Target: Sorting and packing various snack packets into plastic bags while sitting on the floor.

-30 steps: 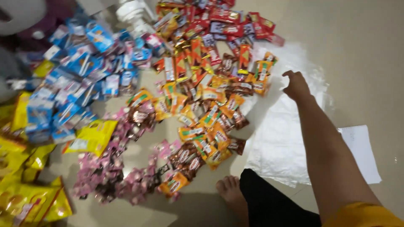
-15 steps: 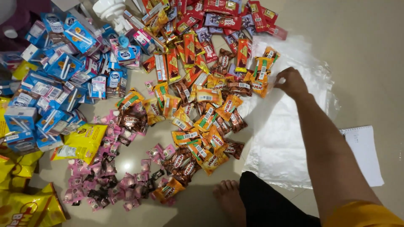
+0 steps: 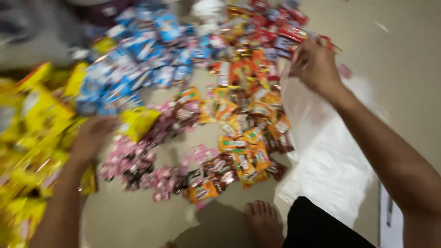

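The view is blurred by motion. My right hand [image 3: 316,68] is raised over the far side of the snack pile, fingers pinched on the top edge of a clear plastic bag [image 3: 330,160] that hangs down from it to the floor. My left hand [image 3: 92,138] reaches out low at the left, beside a yellow snack packet [image 3: 138,121] and a heap of yellow chip bags [image 3: 32,119]. Whether it grips anything is lost in the blur. Orange and brown wrapped snacks [image 3: 243,133] lie spread between the two hands.
Blue drink cartons [image 3: 138,59] are heaped at the back left, red wrappers [image 3: 280,27] at the back, pink sweets [image 3: 133,165] in front. My bare foot [image 3: 264,220] and black-clad leg are at the bottom. A white paper [image 3: 390,225] lies at the lower right.
My right hand has closed on the plastic bag's edge and lifted it off the floor. My left hand has come into view by the yellow packets. The camera has swung left.
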